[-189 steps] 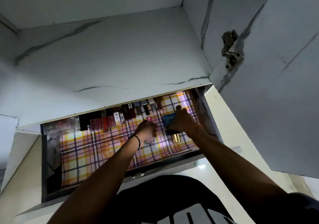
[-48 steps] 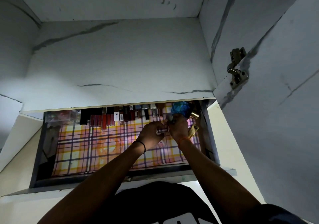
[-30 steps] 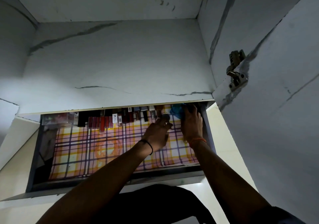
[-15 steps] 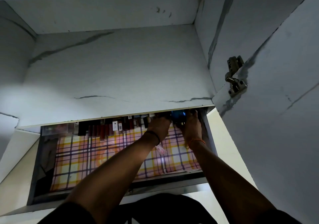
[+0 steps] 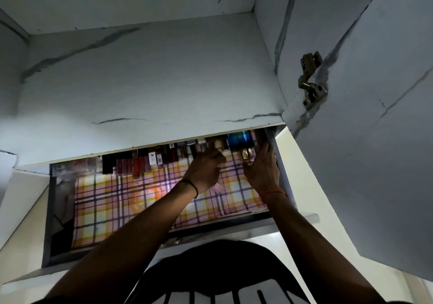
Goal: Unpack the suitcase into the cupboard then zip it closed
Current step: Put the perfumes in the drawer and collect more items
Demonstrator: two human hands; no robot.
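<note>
A drawer [image 5: 48,221] stands pulled out beneath a white cupboard shelf [image 5: 150,81], its floor covered by a checked liner [image 5: 112,200] in yellow, pink and purple. Along the drawer's back edge runs a row of cosmetics [image 5: 145,163] — dark boxes at the left, reddish tubes further right, packed side by side. The left hand [image 5: 206,170], a black band on its wrist, reaches to the back edge right of centre; its grip is curled, fingers bent in among the small items, though what it pinches cannot be told. In the back right corner sits a blue bottle [image 5: 239,139], with a gold-capped item [image 5: 244,154] just in front of it. The right hand [image 5: 262,172] lies against the drawer's right wall — fingers extended toward that gold cap, whether touching it cannot be told. At the far right hangs the open cupboard door [image 5: 375,127] with its metal hinge [image 5: 310,78].
</note>
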